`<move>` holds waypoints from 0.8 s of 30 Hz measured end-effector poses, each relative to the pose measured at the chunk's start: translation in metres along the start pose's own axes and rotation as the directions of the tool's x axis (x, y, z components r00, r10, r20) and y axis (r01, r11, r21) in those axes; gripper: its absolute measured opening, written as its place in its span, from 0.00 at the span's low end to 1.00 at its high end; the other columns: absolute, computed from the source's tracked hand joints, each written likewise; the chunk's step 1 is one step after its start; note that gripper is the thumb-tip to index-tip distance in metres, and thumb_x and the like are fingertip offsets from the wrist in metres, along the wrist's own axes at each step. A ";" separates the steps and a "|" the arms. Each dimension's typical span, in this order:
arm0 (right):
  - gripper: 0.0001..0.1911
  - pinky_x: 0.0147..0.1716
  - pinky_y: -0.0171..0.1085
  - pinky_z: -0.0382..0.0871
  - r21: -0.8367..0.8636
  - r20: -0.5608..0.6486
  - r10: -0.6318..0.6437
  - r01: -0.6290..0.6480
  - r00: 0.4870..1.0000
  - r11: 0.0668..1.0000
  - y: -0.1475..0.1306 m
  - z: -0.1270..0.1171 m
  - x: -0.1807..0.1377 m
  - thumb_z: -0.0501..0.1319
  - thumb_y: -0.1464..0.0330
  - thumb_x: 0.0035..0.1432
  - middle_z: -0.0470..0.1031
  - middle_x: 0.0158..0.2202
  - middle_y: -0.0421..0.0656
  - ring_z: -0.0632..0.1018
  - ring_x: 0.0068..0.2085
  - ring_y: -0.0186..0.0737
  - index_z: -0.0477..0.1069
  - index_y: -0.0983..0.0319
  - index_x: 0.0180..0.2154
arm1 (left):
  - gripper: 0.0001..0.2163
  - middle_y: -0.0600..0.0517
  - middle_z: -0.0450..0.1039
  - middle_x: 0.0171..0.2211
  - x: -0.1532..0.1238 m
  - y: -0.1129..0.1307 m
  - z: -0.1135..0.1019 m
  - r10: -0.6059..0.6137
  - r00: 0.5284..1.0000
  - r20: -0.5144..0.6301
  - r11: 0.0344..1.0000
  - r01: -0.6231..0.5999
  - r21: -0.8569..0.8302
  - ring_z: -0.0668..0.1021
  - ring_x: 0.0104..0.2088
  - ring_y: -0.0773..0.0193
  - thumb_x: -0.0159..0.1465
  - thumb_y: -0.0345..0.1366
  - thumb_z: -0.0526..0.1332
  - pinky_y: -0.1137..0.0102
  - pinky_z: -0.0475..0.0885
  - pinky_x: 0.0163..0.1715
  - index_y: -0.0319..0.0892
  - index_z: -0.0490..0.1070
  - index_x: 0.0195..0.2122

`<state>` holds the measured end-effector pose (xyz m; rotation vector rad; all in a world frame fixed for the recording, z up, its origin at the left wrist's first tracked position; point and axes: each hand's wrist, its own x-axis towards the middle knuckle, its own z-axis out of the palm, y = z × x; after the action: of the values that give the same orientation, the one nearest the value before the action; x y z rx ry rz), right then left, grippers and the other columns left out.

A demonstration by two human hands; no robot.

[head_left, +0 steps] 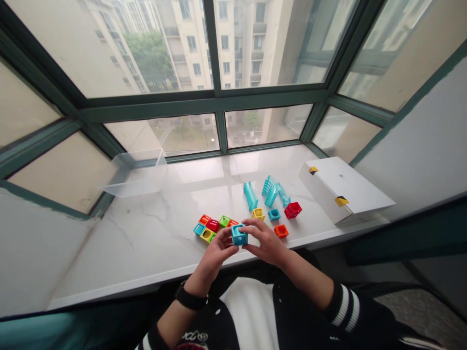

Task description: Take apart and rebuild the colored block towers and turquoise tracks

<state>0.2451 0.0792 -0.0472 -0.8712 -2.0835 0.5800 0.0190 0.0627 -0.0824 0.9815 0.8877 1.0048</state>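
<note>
Between both hands, above the sill's front edge, is a blue toy cube point(239, 236). My left hand point(218, 249) has its fingers closed on the cube's left side. From the right, my right hand point(265, 240) grips the same cube, fingers over its top and thumb low. Just beyond my left hand lies a group of coloured cubes, among them a yellow cube point(207, 236) and a light blue cube point(199, 229). Near my right hand sit an orange cube point(280, 231), a small blue cube point(274, 214), a red cube point(293, 210) and a yellow cube point(259, 214).
Clear blue track pieces point(270, 190) lie behind the cubes on the white marble sill point(153, 243). At the back left stands a transparent plastic bin point(142, 182). A white box point(346, 187) with yellow-black tabs is at the right. Green-framed windows point(219, 104) enclose the sill.
</note>
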 end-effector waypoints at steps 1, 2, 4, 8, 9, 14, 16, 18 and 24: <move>0.27 0.60 0.51 0.75 0.009 0.001 0.009 -0.009 1.000 1.000 0.000 0.000 0.000 0.69 0.67 0.64 0.71 0.60 0.49 0.75 0.61 0.52 0.71 0.49 0.62 | 0.28 0.44 0.79 0.56 0.000 0.001 0.001 -0.007 1.000 -0.005 1.000 0.007 -0.009 0.81 0.55 0.47 0.56 0.39 0.77 0.54 0.78 0.54 0.48 0.73 0.56; 0.27 0.60 0.51 0.75 0.019 0.005 0.018 -0.018 1.000 1.000 0.001 -0.001 0.000 0.69 0.67 0.64 0.71 0.60 0.49 0.75 0.61 0.51 0.71 0.49 0.62 | 0.27 0.44 0.79 0.56 0.000 0.001 0.002 -0.015 1.000 -0.009 1.000 0.015 -0.015 0.81 0.55 0.47 0.55 0.39 0.77 0.55 0.78 0.54 0.48 0.73 0.56; 0.27 0.60 0.51 0.75 0.042 0.017 0.039 -0.039 0.999 0.998 0.001 -0.003 -0.001 0.70 0.66 0.64 0.72 0.60 0.49 0.76 0.60 0.51 0.70 0.50 0.63 | 0.27 0.43 0.79 0.56 -0.002 0.004 0.003 -0.027 1.000 -0.012 0.999 0.026 -0.025 0.80 0.56 0.47 0.56 0.40 0.77 0.56 0.78 0.53 0.47 0.74 0.56; 0.27 0.59 0.50 0.74 0.068 0.054 0.083 -0.086 0.995 0.994 0.001 -0.008 -0.001 0.71 0.64 0.63 0.73 0.58 0.48 0.77 0.59 0.50 0.71 0.51 0.63 | 0.25 0.42 0.79 0.58 -0.004 0.009 0.004 -0.048 0.999 0.017 0.997 0.049 -0.065 0.79 0.58 0.48 0.60 0.44 0.75 0.60 0.77 0.50 0.45 0.74 0.57; 0.27 0.59 0.49 0.74 0.069 0.063 0.094 -0.098 0.994 0.993 0.001 -0.009 -0.001 0.71 0.64 0.63 0.73 0.57 0.48 0.77 0.58 0.50 0.71 0.51 0.62 | 0.25 0.42 0.79 0.57 -0.004 0.010 0.005 -0.056 0.998 0.017 0.996 0.057 -0.073 0.79 0.58 0.48 0.60 0.45 0.75 0.61 0.77 0.50 0.45 0.75 0.57; 0.27 0.57 0.47 0.75 0.064 0.091 0.157 -0.163 0.983 0.985 0.003 -0.009 -0.002 0.72 0.63 0.63 0.75 0.54 0.46 0.78 0.54 0.48 0.72 0.49 0.62 | 0.25 0.41 0.81 0.55 -0.003 0.016 0.010 -0.108 0.994 -0.018 0.993 0.107 -0.058 0.82 0.53 0.51 0.57 0.46 0.78 0.63 0.75 0.49 0.44 0.77 0.53; 0.28 0.56 0.46 0.75 0.063 0.101 0.178 -0.185 0.979 0.981 0.004 -0.008 -0.003 0.72 0.63 0.63 0.75 0.53 0.45 0.78 0.53 0.47 0.72 0.49 0.63 | 0.26 0.41 0.81 0.54 -0.003 0.017 0.012 -0.127 0.992 -0.020 0.991 0.126 -0.042 0.83 0.49 0.52 0.57 0.48 0.77 0.63 0.75 0.48 0.42 0.77 0.53; 0.28 0.55 0.46 0.75 0.057 0.116 0.194 -0.201 0.974 0.978 0.005 -0.009 -0.004 0.72 0.62 0.63 0.75 0.53 0.45 0.79 0.53 0.47 0.72 0.50 0.63 | 0.27 0.40 0.81 0.53 -0.004 0.018 0.014 -0.143 0.990 -0.015 0.989 0.143 -0.029 0.83 0.47 0.53 0.57 0.50 0.77 0.62 0.75 0.48 0.42 0.77 0.53; 0.29 0.59 0.48 0.74 0.009 0.132 0.198 -0.201 0.971 0.980 0.011 -0.013 -0.009 0.72 0.62 0.63 0.76 0.56 0.47 0.78 0.57 0.49 0.71 0.51 0.63 | 0.27 0.40 0.81 0.53 -0.003 0.015 0.019 -0.158 0.987 -0.025 0.987 0.159 0.023 0.83 0.46 0.55 0.59 0.51 0.75 0.63 0.75 0.47 0.41 0.75 0.53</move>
<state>0.2638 0.0815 -0.0509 -1.0631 -2.1152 0.7843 0.0312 0.0584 -0.0621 0.9067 0.9840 0.8735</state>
